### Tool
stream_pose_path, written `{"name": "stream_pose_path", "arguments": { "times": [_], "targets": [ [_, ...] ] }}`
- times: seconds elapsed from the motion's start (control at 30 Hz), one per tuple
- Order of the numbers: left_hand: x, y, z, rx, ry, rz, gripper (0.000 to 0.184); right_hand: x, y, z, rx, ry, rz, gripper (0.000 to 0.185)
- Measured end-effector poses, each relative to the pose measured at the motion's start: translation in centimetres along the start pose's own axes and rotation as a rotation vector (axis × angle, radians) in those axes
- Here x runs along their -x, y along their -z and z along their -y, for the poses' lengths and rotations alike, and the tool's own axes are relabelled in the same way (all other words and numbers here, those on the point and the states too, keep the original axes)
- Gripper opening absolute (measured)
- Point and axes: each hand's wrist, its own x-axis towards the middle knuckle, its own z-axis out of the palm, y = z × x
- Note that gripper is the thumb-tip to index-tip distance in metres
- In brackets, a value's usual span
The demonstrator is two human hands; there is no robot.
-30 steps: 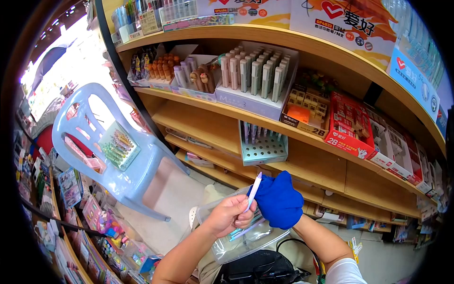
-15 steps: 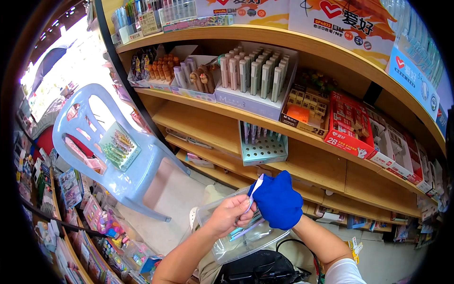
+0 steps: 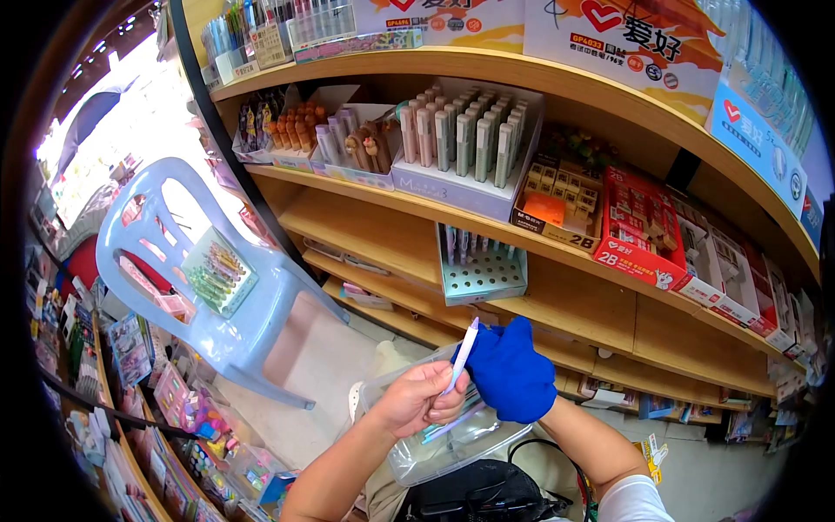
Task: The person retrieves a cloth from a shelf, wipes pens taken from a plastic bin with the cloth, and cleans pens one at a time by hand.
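My left hand (image 3: 419, 400) pinches a pale lilac pen (image 3: 465, 351), held slanting with its purple-tipped end upward. Right beside the pen is a bunched blue cloth (image 3: 515, 372). It covers the fingers of my right hand (image 3: 557, 418), so only the wrist and forearm show; the hand appears closed in the fabric. Beneath both hands sits a clear plastic bin (image 3: 413, 459) on my lap, with a few light-coloured pens (image 3: 450, 426) inside, partly hidden by my left hand.
Ahead, a wooden shelf (image 3: 365, 187) carries a box of pastel pens (image 3: 461, 191) and red eraser boxes (image 3: 644, 252). A teal pen holder with holes (image 3: 483, 277) stands one level lower. To the left is a blue plastic chair (image 3: 261, 317) bearing a pen display box (image 3: 219, 274).
The pen has turned more upright, and more of its barrel shows. The blue cloth has shifted slightly down and changed its folds. My left hand stays nearly in place.
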Motion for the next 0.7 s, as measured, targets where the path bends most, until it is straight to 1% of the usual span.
{"name": "stream_pose_path", "arguments": {
  "times": [0.07, 0.1, 0.17, 0.27, 0.33, 0.4, 0.47, 0.53, 0.63, 0.7],
  "targets": [
    [0.0, -0.2, 0.2, -0.052, -0.022, -0.063, 0.023, -0.1, -0.5, -0.3, 0.056, 0.068, -0.052, 0.027],
    [-0.1, -0.2, 0.4, -0.092, -0.033, -0.078, 0.022, -0.3, -1.6, -1.0, 0.09, 0.142, -0.116, 0.018],
    [-0.2, -0.2, 0.8, -0.173, -0.054, -0.106, 0.021, -0.3, -1.8, -1.2, 0.099, 0.26, -0.169, 0.01],
    [-0.2, 0.4, 0.7, -0.119, -0.023, -0.08, 0.023, -0.3, -0.9, -1.0, 0.112, 0.385, -0.176, 0.01],
    [-0.1, 0.4, 0.2, -0.074, 0.021, -0.033, 0.023, -0.4, -1.3, -1.4, 0.241, 0.451, -0.234, 0.01],
    [0.0, 0.5, 0.1, -0.027, 0.054, 0.011, 0.023, -0.5, -2.2, -2.1, 0.196, 0.43, -0.267, 0.01],
    [-0.1, 0.8, 0.1, 0.019, 0.073, 0.05, 0.023, -0.5, -2.2, -2.1, 0.19, 0.408, -0.25, 0.01],
    [-0.1, 0.9, 0.0, 0.067, 0.083, 0.102, 0.024, -0.4, -1.2, -1.3, 0.223, 0.385, -0.184, 0.01],
    [-0.2, 0.8, -0.1, 0.098, 0.085, 0.124, 0.024, -0.4, -0.8, -1.3, 0.318, 0.317, -0.015, 0.026],
    [-0.2, 0.7, -0.1, 0.101, 0.081, 0.121, 0.023, -0.3, -0.1, -0.7, 0.237, 0.276, 0.009, 0.027]
  ]
}}
